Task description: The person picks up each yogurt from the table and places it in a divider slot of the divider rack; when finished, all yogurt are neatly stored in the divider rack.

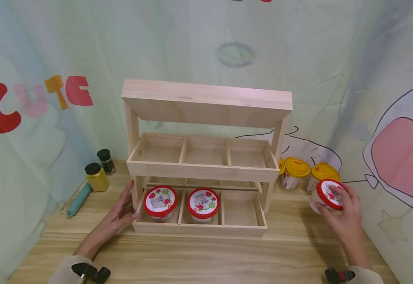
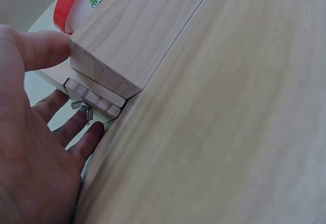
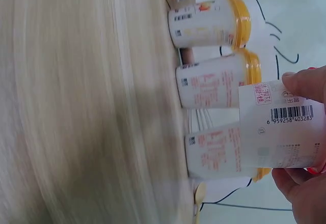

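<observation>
My right hand (image 1: 346, 211) grips a red-lidded tub (image 1: 328, 195) by its sides, lifted above the table at the right; its barcode shows in the right wrist view. At the left end of the wooden rack (image 1: 203, 172), my left hand (image 1: 119, 213) has its thumb at the front corner of the lower tray (image 2: 109, 56). Its other fingers extend along the side, near a wing nut (image 2: 83, 107). In that tray, one red-lidded tub (image 1: 160, 202) sits in the left compartment and another (image 1: 203, 204) in the middle one. The right compartment (image 1: 240, 209) holds nothing.
Several yellow-lidded tubs (image 1: 296, 169) stand right of the rack, with a wooden spoon (image 3: 199, 193) near them. At the left are a yellow jar (image 1: 98, 181), a dark-capped jar (image 1: 107, 161) and a teal roll (image 1: 78, 200). The upper tray (image 1: 203, 170) has three bare compartments.
</observation>
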Demonstrator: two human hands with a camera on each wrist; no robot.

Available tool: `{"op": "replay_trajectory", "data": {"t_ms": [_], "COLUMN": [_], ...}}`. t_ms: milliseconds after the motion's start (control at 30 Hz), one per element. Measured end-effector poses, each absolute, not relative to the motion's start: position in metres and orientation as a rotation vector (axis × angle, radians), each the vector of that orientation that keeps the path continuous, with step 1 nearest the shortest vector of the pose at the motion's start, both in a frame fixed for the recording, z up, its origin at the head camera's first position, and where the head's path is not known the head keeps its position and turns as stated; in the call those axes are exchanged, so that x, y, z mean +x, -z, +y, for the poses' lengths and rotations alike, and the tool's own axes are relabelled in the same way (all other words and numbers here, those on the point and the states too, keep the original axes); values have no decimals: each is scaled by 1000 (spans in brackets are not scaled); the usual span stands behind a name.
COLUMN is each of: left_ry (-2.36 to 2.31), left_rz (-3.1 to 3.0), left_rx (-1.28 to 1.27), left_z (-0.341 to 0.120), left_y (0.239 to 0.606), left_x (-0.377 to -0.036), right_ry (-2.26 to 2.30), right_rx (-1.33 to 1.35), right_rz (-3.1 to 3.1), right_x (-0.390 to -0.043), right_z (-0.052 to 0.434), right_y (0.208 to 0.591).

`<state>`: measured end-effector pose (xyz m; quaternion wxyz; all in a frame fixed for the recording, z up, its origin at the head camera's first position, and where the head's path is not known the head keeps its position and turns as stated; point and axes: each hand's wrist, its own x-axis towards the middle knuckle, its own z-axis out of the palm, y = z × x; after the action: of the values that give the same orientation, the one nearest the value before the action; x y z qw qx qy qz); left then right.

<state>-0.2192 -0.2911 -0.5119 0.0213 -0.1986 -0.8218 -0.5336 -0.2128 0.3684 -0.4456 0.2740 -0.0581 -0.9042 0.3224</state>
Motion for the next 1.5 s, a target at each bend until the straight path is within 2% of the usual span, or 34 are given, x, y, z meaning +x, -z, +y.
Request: {"op": "replay_trajectory", "data": {"t_ms": [600,1500], "left_ry": [1679,1677], "left_rz": [-2560,-2554], "left_rx": [-592,-595], "left_z": [-291,-291], "left_y": [511,512], "left_x": [-218,-218], "right_ry": [-914,-943], "right_rx": [-25,314], "right_rz": [-2384,-2363], "right_x": [-195,-178], "right_z": [332,275], "right_y": [436,426]}}
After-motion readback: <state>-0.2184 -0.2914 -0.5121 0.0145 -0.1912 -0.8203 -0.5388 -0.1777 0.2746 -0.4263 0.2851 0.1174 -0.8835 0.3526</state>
